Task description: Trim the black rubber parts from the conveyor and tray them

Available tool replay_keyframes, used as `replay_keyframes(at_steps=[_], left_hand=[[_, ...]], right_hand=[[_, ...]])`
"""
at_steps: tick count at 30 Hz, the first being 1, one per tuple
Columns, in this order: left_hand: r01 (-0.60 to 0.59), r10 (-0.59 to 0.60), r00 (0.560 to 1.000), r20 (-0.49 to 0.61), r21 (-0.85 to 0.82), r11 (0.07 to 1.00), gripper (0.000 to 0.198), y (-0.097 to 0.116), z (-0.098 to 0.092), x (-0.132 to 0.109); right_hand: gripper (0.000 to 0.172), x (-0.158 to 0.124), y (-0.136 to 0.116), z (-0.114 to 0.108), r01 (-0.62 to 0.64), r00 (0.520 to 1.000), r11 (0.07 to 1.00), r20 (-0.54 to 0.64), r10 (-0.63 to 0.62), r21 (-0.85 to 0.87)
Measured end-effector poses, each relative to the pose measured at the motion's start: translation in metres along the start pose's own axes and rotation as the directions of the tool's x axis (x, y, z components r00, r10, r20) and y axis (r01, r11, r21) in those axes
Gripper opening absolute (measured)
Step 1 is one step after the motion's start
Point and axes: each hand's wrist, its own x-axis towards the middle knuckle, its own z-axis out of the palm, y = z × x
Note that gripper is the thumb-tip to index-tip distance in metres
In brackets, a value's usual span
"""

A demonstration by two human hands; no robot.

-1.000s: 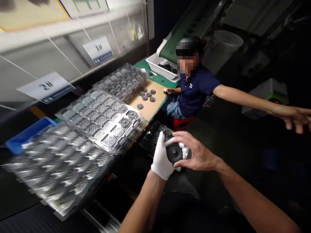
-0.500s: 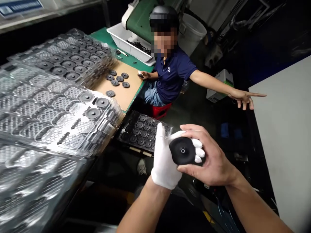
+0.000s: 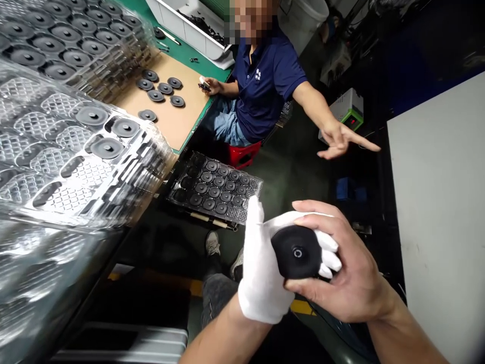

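Note:
My left hand wears a white glove and cups a black round rubber disc with a small metal ring at its centre. The gloved thumb points up, and the fingertips curl over the disc's right side. My right hand is bare. Its thumb presses the disc's lower edge, while its fingers wrap over the top and around the gloved fingers. The disc's underside is hidden. Similar discs sit in a stack of clear plastic trays to the left.
A person in a navy shirt sits ahead, one hand pointing right. Several loose discs lie on a brown board. A filled tray rests low beside the bench. A white bin stands behind; a pale panel borders the right.
The view has shifted, so the bench and seated person appear higher and further left. My hands sit slightly lower and further right, still around the disc. The person's pointing arm has swung inward.

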Motion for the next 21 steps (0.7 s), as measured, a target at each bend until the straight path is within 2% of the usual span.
replay_keyframes(at_steps=[5, 11, 16, 21], left_hand=[[0.096, -0.09, 0.979, 0.182, -0.026, 0.995, 0.093, -0.003, 0.004, -0.004], [0.113, -0.108, 0.98, 0.169, -0.017, 0.993, 0.095, -0.005, 0.007, -0.005], [0.076, -0.077, 0.986, 0.145, 0.009, 0.997, 0.091, -0.006, 0.005, -0.004], [0.121, -0.119, 0.975, 0.188, -0.002, 0.993, 0.091, -0.001, 0.003, 0.001]], right_hand=[[0.081, -0.012, -0.003, -0.001, 0.001, 1.0, 1.0, -0.01, -0.001, -0.013], [0.083, -0.019, -0.004, -0.004, -0.007, 1.0, 1.0, -0.027, 0.007, -0.014], [0.082, -0.017, -0.005, -0.003, -0.03, 0.999, 1.0, -0.033, 0.029, -0.008], [0.082, -0.014, -0.006, -0.001, -0.04, 0.998, 0.999, -0.044, 0.039, -0.017]])
